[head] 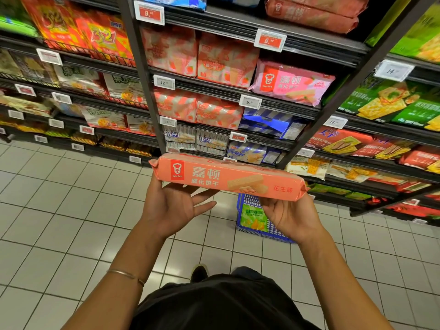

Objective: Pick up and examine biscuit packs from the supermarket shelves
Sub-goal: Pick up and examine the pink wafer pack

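Observation:
I hold a long orange Garden wafer biscuit pack [228, 177] level in front of me, its printed face towards me. My left hand [173, 206] lies palm up under the pack's left end, with straight fingers reaching along its underside. My right hand [289, 216] grips the right end from below, its fingers hidden behind the pack. The shelves [238, 91] behind hold several more biscuit packs, among them a pink Garden pack [292, 83] and orange-and-white wafer bags [214, 60].
A blue shopping basket [245, 201] with a green pack [253, 219] in it stands on the tiled floor [71, 210] below my hands. Dark shelf uprights [142, 75] split the bays. Green and red cracker packs [385, 103] fill the right bay. My shoe [199, 271] shows below.

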`<state>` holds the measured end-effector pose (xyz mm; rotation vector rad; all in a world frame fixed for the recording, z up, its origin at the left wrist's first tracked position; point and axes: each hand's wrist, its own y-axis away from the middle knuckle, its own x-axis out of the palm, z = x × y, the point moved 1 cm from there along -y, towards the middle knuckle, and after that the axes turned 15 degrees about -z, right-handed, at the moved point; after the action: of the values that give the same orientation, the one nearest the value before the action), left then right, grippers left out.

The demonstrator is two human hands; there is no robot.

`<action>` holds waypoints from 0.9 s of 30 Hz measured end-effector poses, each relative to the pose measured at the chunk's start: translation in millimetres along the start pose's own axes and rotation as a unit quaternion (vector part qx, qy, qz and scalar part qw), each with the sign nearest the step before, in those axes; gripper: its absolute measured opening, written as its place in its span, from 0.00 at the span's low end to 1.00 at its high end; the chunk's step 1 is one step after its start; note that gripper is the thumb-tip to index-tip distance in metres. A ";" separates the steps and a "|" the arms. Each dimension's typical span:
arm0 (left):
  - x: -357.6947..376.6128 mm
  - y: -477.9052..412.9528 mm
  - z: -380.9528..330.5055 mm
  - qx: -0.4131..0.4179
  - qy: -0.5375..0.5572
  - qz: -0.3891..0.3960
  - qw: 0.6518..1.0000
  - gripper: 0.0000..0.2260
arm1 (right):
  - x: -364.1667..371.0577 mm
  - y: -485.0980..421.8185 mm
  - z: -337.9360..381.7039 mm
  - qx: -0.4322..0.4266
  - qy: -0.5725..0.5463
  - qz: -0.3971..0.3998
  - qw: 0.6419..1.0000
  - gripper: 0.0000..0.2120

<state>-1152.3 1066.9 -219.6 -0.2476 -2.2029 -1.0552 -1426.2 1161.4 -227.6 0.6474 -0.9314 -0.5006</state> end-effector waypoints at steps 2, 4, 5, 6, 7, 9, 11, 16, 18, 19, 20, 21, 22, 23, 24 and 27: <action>1.1 -0.7 -1.4 0.014 -0.001 -0.015 1.000 0.38 | 0.9 -0.4 0.0 0.000 0.021 -0.007 1.000 0.21; 2.8 -1.3 -4.4 0.041 -0.003 -0.040 0.998 0.36 | 1.2 -0.2 0.6 -0.008 0.072 -0.031 0.997 0.21; 3.6 -1.3 -6.6 0.064 -0.012 -0.054 0.996 0.37 | 0.9 0.3 0.6 -0.010 0.096 -0.046 0.994 0.21; 4.6 -0.6 -8.7 0.090 -0.026 -0.062 0.994 0.37 | 0.4 0.8 0.1 -0.008 0.110 -0.056 0.992 0.22; 6.1 0.3 -10.8 0.116 -0.044 -0.066 0.990 0.38 | 0.2 1.6 -0.9 -0.002 0.115 -0.061 0.991 0.22; 11.3 3.7 -12.9 0.168 -0.097 -0.070 0.978 0.38 | 1.1 2.1 -2.9 0.011 0.110 -0.065 0.992 0.23; 19.3 8.7 -13.6 0.221 -0.162 -0.075 0.959 0.41 | 3.5 1.7 -5.2 0.015 0.095 -0.062 0.993 0.25; 33.2 11.5 -7.0 0.310 -0.234 -0.052 0.920 0.58 | 13.5 -1.6 -14.0 0.023 -0.020 -0.058 0.998 0.31; 33.5 11.2 -1.7 0.342 -0.228 -0.033 0.911 0.51 | 18.3 -2.8 -17.5 0.036 -0.049 -0.056 0.997 0.34; 34.2 11.1 0.4 0.355 -0.232 -0.022 0.905 0.45 | 21.1 -3.0 -18.7 0.041 -0.052 -0.051 0.997 0.35; 36.2 11.5 1.8 0.360 -0.241 -0.007 0.901 0.40 | 23.8 -2.9 -19.5 0.044 -0.047 -0.044 0.997 0.35; 38.4 11.8 2.6 0.361 -0.250 0.010 0.898 0.37 | 26.8 -2.7 -20.6 0.045 -0.038 -0.036 0.998 0.34; 39.8 11.3 3.1 0.358 -0.260 0.024 0.896 0.37 | 29.8 -2.3 -22.0 0.047 -0.030 -0.028 0.998 0.32; 40.7 10.6 4.0 0.352 -0.268 0.033 0.896 0.38 | 32.8 -2.0 -23.6 0.047 -0.022 -0.024 0.998 0.29; 41.3 10.1 4.8 0.344 -0.276 0.038 0.897 0.38 | 35.2 -1.6 -25.2 0.043 -0.016 -0.023 0.999 0.27; 39.8 9.3 5.8 0.310 -0.301 0.058 0.900 0.40 | 37.4 -1.5 -26.5 0.025 -0.024 -0.035 0.999 0.23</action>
<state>-1181.2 1072.8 -190.7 -0.4479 -2.8992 -0.1613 -1384.7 1143.8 -218.9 0.7180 -0.9706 -0.5586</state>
